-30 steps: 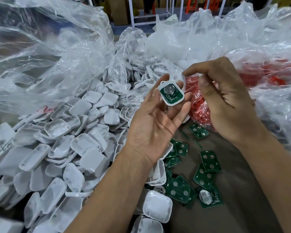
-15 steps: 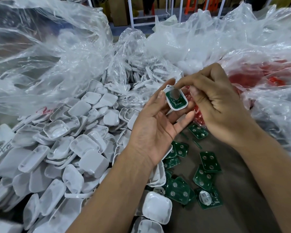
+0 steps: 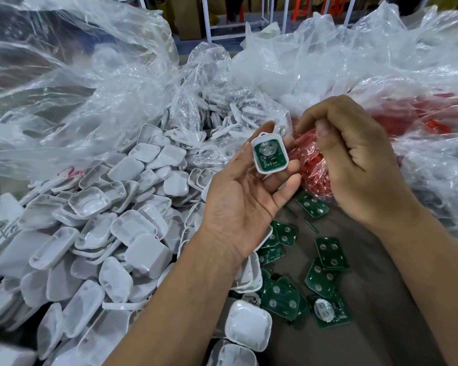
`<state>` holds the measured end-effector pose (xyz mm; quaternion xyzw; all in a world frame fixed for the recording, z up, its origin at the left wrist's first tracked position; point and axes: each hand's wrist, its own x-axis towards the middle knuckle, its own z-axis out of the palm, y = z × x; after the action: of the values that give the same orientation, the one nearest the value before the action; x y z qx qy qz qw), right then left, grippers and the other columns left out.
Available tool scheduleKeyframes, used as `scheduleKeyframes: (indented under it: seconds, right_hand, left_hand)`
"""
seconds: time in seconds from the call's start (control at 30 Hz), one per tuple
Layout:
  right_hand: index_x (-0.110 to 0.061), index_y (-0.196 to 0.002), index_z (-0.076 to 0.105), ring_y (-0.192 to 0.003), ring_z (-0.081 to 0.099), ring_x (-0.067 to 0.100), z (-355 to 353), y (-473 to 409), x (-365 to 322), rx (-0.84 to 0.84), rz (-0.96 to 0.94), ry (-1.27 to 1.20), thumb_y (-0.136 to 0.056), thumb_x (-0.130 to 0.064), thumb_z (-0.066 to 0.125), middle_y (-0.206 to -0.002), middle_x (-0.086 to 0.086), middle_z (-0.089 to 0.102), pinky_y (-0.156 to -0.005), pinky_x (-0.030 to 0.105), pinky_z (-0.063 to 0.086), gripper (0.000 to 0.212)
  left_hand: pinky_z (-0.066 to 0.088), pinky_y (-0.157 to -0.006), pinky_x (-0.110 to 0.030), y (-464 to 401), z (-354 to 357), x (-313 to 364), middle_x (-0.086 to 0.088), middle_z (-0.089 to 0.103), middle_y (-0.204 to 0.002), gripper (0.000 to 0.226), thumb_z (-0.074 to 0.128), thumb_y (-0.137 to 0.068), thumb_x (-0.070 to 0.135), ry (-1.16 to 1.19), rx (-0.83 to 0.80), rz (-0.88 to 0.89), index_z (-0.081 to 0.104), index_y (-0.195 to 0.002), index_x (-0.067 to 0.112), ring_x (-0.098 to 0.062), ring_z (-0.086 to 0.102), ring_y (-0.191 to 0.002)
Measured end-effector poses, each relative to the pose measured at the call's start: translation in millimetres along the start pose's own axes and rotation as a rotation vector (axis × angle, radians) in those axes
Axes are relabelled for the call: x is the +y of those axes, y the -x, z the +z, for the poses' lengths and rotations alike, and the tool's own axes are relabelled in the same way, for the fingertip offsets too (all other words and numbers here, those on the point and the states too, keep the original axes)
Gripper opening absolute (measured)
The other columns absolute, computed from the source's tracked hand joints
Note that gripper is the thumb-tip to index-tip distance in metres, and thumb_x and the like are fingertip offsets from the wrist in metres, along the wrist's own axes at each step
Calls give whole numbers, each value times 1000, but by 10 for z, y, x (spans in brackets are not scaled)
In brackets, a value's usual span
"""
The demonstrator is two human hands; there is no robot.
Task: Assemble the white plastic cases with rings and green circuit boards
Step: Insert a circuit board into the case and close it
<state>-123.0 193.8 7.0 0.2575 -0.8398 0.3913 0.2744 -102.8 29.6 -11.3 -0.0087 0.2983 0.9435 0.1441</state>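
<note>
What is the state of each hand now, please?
Left hand: holds the white case with a green board inside.
Right hand: fingers curled at the bag of red parts; whether it grips anything cannot be told.

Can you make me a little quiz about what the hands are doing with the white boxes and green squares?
1. True or false: the case in the left hand already holds a green board.
2. Where is the right hand? A) on the white pile B) at the bag of red parts C) on the loose boards
3. Fill in: the loose boards lie to the ____ of the pile of cases.

Key: 1 true; 2 B; 3 right
</note>
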Motion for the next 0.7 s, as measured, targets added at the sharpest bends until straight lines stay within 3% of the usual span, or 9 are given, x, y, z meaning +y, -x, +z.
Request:
scheduleKeyframes:
  seconds: [0.07, 0.17, 0.3, 0.4, 0.53, 0.7]
  right_hand:
    - [-4, -101, 63, -66, 49, 1, -4, 12, -11, -20, 32, -51, -106, -4, 42, -78, -9, 56, -64, 22, 35, 22]
    - [-8, -99, 66, -54, 50, 12, 3, 35, -8, -32, 80, -100, -105, -2, 46, -71, 5, 62, -55, 25, 36, 21]
    - [-9, -101, 73, -72, 64, 10, -6, 20, -52, -40, 7, -99, -100, -11, 68, -81, -1, 69, -67, 24, 49, 5]
    - [-12, -100, 79, -83, 66, 20, 0, 5, -36, -68, -49, -14, -92, -14, 79, -87, 6, 68, -78, 39, 53, 8]
    - [-15, -101, 81, -83, 66, 23, -18, 3, -34, -89, -50, 1, -87, -20, 84, -87, 8, 67, -77, 44, 52, 14]
    - [-16, -103, 81, -82, 65, 21, -64, -11, -63, -110, -57, 43, -84, -23, 86, -87, 5, 66, -77, 43, 52, 21]
  left_hand:
    - [61, -58, -28, 2, 7, -4, -16, 75, -107, 34, 52, -101, 29, 19, 16, -18, 76, -118, 12, -21, 70, -70]
    - [57, -52, -25, 0, 11, -3, -17, 72, -99, 38, 52, -100, 30, 29, 39, -30, 73, -122, 7, -19, 63, -64]
    - [56, -52, -23, 0, 2, -2, -12, 71, -90, 45, 58, -88, 30, -43, 26, -30, 71, -127, 10, -17, 63, -63]
    - [57, -53, -24, 1, -10, -5, -10, 73, -91, 39, 52, -99, 27, -91, 20, -25, 66, -132, 12, -17, 65, -64]
    - [58, -55, -27, -1, -12, -10, -11, 71, -97, 41, 48, -103, 27, -116, 32, -17, 63, -138, 10, -18, 64, -66]
    - [59, -57, -29, 21, -2, -27, -10, 71, -98, 34, 47, -106, 28, -160, 42, 3, 67, -127, 11, -19, 66, -70]
